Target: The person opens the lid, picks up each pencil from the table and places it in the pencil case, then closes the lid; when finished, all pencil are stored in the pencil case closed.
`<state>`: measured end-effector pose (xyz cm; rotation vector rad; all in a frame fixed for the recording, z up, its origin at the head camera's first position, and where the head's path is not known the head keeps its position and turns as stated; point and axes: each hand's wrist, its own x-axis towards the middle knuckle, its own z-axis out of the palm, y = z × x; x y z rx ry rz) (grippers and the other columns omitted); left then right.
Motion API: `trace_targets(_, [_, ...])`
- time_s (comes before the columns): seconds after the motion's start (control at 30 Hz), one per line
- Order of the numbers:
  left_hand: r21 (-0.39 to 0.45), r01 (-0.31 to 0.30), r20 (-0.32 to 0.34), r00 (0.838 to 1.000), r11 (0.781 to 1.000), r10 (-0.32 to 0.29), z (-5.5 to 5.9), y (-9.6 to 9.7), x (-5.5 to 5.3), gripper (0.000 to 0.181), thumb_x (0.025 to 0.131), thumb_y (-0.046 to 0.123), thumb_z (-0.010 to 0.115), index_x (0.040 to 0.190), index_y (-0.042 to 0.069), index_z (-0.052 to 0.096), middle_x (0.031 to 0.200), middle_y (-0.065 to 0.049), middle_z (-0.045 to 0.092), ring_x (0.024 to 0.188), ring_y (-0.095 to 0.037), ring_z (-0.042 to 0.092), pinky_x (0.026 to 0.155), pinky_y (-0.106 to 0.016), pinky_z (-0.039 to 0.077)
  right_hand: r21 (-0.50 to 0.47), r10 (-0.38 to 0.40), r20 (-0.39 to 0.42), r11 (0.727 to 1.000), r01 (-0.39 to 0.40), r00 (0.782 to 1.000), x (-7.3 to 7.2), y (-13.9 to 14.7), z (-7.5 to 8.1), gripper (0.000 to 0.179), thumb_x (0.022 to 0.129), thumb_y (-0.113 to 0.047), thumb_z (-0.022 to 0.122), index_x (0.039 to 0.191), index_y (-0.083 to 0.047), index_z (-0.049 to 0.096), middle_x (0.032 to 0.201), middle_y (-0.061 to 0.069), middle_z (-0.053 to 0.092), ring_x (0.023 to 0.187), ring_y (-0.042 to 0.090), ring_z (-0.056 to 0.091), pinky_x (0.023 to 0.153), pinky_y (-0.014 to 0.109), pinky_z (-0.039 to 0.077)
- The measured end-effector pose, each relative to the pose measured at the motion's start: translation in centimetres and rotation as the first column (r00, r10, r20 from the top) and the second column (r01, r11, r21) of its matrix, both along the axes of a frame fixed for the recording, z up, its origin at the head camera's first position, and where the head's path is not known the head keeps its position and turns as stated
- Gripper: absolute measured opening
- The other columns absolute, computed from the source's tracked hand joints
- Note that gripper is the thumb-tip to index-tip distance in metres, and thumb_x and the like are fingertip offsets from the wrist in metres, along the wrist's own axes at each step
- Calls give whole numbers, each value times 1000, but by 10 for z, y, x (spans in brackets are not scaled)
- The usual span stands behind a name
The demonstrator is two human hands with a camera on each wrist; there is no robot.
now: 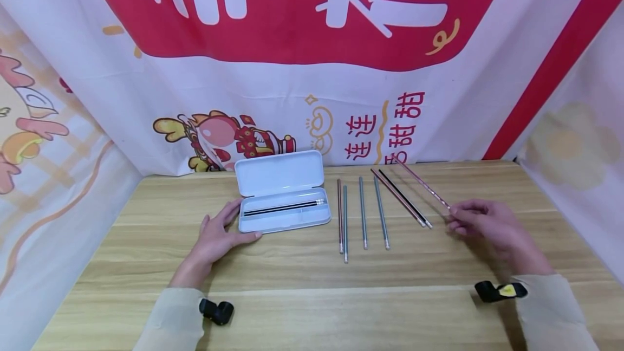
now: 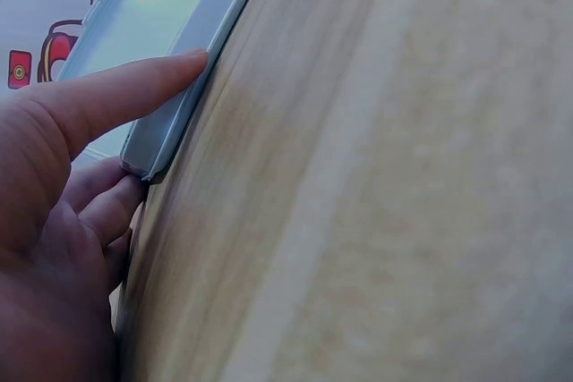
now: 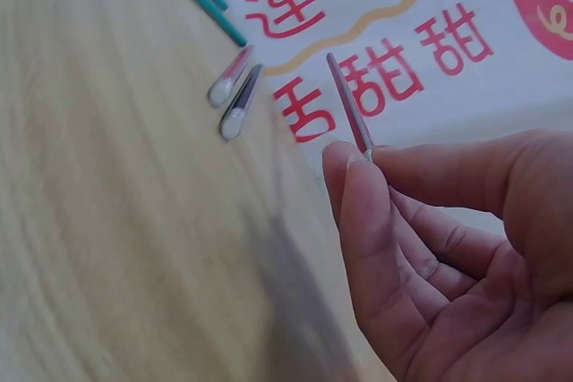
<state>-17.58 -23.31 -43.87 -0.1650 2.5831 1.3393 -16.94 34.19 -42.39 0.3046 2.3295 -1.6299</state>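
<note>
While right grip (image 1: pixel 489 226) pinches pencil (image 1: pixel 421 182) | left grip (image 1: pixel 216 240), spread, touches case (image 1: pixel 280 222) | six pencils (image 1: pixel 363 213) between

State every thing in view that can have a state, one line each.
Pencil case: open, lid raised.
Black pencils: lying inside the case.
Loose pencils: six, lying on the table.
Held pencil: pinched between the fingers.
Left hand: touching the case, thumb at its front edge.
Right hand: pinching the held pencil.
</note>
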Motion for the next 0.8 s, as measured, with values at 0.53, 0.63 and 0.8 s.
trace_targets(0.53, [-6, 4, 0, 1000, 1000, -4, 0, 0, 0, 111, 82, 45, 94, 171, 33, 29, 178, -4, 30, 169, -40, -13, 134, -62, -22, 46, 36, -29, 998, -35, 999, -1, -18, 4, 50, 110, -25, 63, 146, 9, 54, 112, 6, 78, 94, 9, 76, 84, 26, 68])
trace_targets(0.63, [-8, 3, -1, 1000, 1000, -3, 0, -1, 0, 111, 82, 45, 94, 171, 32, 29, 178, -5, 30, 170, -40, -10, 134, -62, -22, 80, 54, -25, 995, -52, 998, -2, -26, 6, 48, 110, -27, 63, 145, 5, 57, 115, 9, 78, 95, 12, 75, 84, 26, 68])
trace_targets(0.8, [-12, 4, 3, 1000, 1000, -4, 1, 0, -1, 111, 82, 45, 93, 171, 31, 29, 178, -5, 30, 170, -39, -5, 134, -61, -22, 133, 97, -47, 987, -90, 994, -5, -47, 11, 42, 109, -29, 65, 139, 2, 63, 116, 13, 76, 96, 16, 72, 82, 26, 67])
